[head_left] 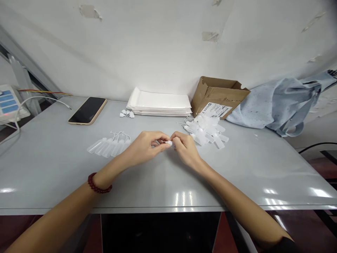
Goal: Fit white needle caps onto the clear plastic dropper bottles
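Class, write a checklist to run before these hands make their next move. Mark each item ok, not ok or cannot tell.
1. White piece pinched by the left hand: ok.
2. Right hand gripping securely: cannot tell; curled fingers hide it.
3. Row of translucent tags lying side by side: ok.
4. Pile of translucent tags neatly ordered: not ok, heaped loosely.
5. Phone apart from both hands: ok.
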A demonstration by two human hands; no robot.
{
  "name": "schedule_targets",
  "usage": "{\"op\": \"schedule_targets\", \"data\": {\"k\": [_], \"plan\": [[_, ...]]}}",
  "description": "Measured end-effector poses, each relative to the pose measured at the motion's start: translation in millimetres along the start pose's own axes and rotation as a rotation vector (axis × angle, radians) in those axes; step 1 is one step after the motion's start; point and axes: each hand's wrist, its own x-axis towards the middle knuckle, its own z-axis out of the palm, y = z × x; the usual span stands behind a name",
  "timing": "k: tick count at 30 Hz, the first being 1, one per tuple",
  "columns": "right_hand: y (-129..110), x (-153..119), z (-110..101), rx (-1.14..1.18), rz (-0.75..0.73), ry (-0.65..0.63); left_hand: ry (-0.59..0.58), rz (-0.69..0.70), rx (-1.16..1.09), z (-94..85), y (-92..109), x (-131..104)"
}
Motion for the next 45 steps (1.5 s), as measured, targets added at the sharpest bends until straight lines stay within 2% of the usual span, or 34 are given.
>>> {"op": "schedule_targets", "data": {"k": [4, 8, 13, 19, 25, 28, 30, 33, 35, 38, 42, 45], "plan": [[0.3, -2.1, -0.6, -0.1, -0.106, 0.056, -0.071, -0.144, -0.053, -1.8, 0.8, 2.5], [2.3, -4.4, 0.3, -0.186, -0.212, 0.056, -0.133, -0.161, -0.088, -0.4, 2.1, 2.2], [0.7, -1.9, -3.2, -0.053, -0.155, -0.01, -0.123, -0.168, -0.06, 5.8, 6.8, -1.2], [2.4, 4.3, -6.4, 0.1, -0.063, -0.13, -0.049, -0.022, 0.134, 10.8, 5.5, -2.4], [8.1, 9.3, -4.9, 0.109, -0.027, -0.147, 0.025, 0.231, 0.262, 14.2, -4.5, -1.5], [7.9, 10.2, -5.1, 0.108, -0.015, -0.13, 0.072, 0.293, 0.28, 15.5, -6.5, -1.4], [6.6, 9.0, -5.2, 0.094, -0.016, -0.096, 0.092, 0.271, 0.241, 14.7, -5.9, -0.9], [5.3, 4.9, -3.9, 0.001, -0.066, -0.014, 0.085, 0.122, 0.183, 11.5, -3.8, 0.2], [5.7, 1.8, -2.4, -0.079, -0.135, 0.031, 0.04, 0.006, 0.133, 9.6, -2.7, 0.5], [6.8, -1.3, -0.3, -0.126, -0.211, 0.087, -0.026, -0.081, -0.007, 8.6, -1.3, -0.2], [5.8, -1.7, -0.2, -0.061, -0.172, 0.129, -0.005, -0.086, -0.077, 9.4, 1.6, -2.1], [4.5, -0.6, -1.7, 0.01, -0.131, 0.114, 0.031, -0.007, -0.012, 10.5, 3.2, -3.0]]}}
